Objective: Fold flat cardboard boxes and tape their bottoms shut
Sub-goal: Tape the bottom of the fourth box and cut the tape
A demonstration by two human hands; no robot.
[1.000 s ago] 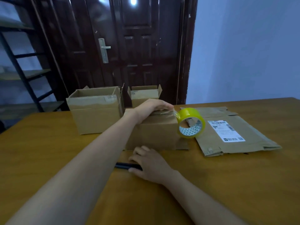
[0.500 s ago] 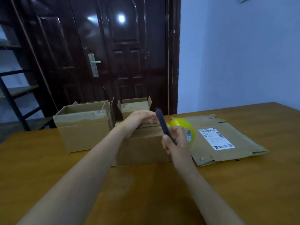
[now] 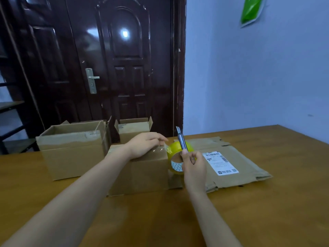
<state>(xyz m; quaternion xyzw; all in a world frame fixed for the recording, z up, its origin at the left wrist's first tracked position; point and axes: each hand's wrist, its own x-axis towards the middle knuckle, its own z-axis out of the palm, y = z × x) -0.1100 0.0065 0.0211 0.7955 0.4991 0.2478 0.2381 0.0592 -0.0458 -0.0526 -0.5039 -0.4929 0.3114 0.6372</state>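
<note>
A small cardboard box [image 3: 142, 173] stands bottom-up on the wooden table [image 3: 160, 220], with clear tape laid over its top. My left hand [image 3: 145, 144] rests on that top and pinches the tape strip near the box's right edge. The yellow tape roll [image 3: 178, 157] hangs just off that edge, joined to the strip. My right hand [image 3: 195, 166] grips a utility knife [image 3: 182, 139] upright in front of the roll, blade up.
Two folded, open-topped boxes stand behind: a large one [image 3: 73, 150] at the left and a smaller one [image 3: 133, 130] by the dark door [image 3: 115, 68]. Flat cardboard with a white shipping label [image 3: 229, 164] lies to the right. A metal shelf [image 3: 10, 122] is far left.
My right hand picked the knife up off the table in front of the box and raised it beside the tape roll. My left hand stayed on the box top holding the tape.
</note>
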